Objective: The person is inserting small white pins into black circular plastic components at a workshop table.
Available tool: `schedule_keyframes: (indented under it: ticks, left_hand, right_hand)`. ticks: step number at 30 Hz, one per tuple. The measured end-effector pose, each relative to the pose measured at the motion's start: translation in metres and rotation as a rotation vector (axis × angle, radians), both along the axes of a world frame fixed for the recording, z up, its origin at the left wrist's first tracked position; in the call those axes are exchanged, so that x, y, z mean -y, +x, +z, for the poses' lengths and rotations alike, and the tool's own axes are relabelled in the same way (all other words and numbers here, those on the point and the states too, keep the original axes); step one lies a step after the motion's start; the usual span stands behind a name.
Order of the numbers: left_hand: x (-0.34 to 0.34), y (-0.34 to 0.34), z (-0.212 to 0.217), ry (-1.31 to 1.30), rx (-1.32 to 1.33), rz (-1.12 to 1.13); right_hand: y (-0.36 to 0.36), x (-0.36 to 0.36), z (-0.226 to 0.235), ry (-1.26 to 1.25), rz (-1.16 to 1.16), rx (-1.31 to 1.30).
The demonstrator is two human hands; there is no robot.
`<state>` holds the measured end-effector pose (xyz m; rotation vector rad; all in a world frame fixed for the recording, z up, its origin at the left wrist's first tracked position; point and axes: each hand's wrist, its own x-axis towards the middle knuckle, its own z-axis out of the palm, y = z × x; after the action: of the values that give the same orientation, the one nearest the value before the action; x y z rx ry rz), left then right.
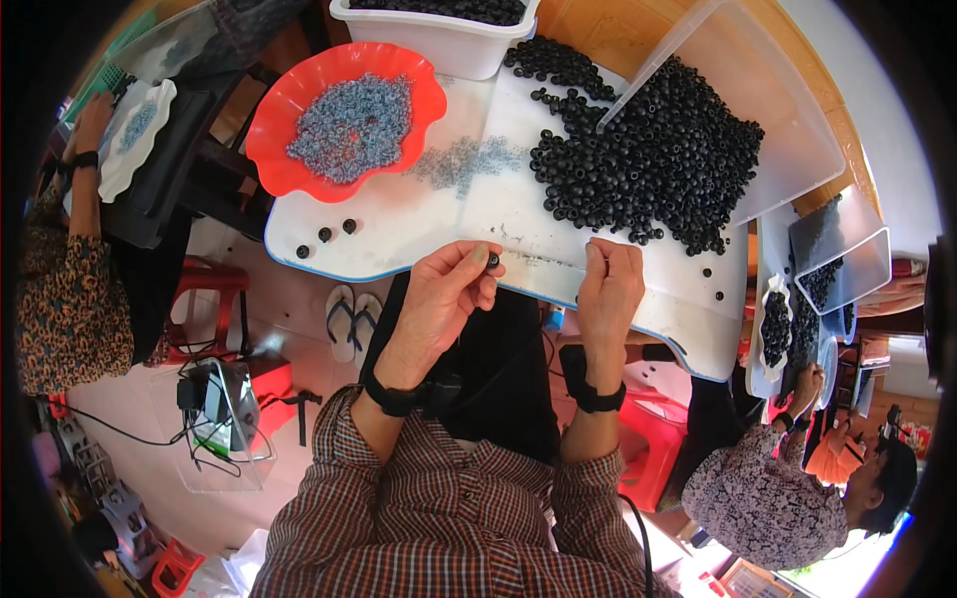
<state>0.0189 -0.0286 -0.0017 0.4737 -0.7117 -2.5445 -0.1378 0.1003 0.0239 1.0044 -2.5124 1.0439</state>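
Between the thumb and fingers of my left hand (454, 289) is a small round black plastic piece (492, 260) with a hole, held just above the table's front edge. My right hand (610, 294) is closed in a pinch at the same edge, to the right; whatever it may hold is hidden by the fingers. A large heap of similar black pieces (648, 159) spills from a tipped clear plastic bin (788, 130) beyond my right hand. Beyond my left hand, a red scalloped bowl (264, 130) holds many tiny metal springs (354, 125).
More springs (469, 164) lie loose on the white table (399, 234). Several single black pieces (324, 234) sit at its left end. A white tub (429, 35) of black pieces stands at the back. People work at left (75, 289) and right (768, 488). Red stools flank me.
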Motion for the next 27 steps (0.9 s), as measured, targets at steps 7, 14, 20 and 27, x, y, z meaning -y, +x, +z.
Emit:
schedule_keyframes:
  ticks: [7, 14, 20, 27]
  left_hand:
    - [0.0, 0.001, 0.003, 0.001, 0.009, -0.004]
    - [-0.001, 0.001, 0.003, -0.009, 0.005, -0.005]
    - [-0.001, 0.001, 0.001, -0.027, 0.003, 0.004]
    - [-0.001, 0.0, 0.001, -0.014, 0.012, 0.001]
  right_hand:
    - [0.028, 0.002, 0.004, -0.207, 0.095, 0.281]
    - [0.037, 0.005, 0.005, -0.311, 0.103, 0.347]
    - [0.04, 0.004, 0.002, -0.376, 0.108, 0.504]
    - [0.047, 0.002, 0.001, -0.509, 0.144, 0.735]
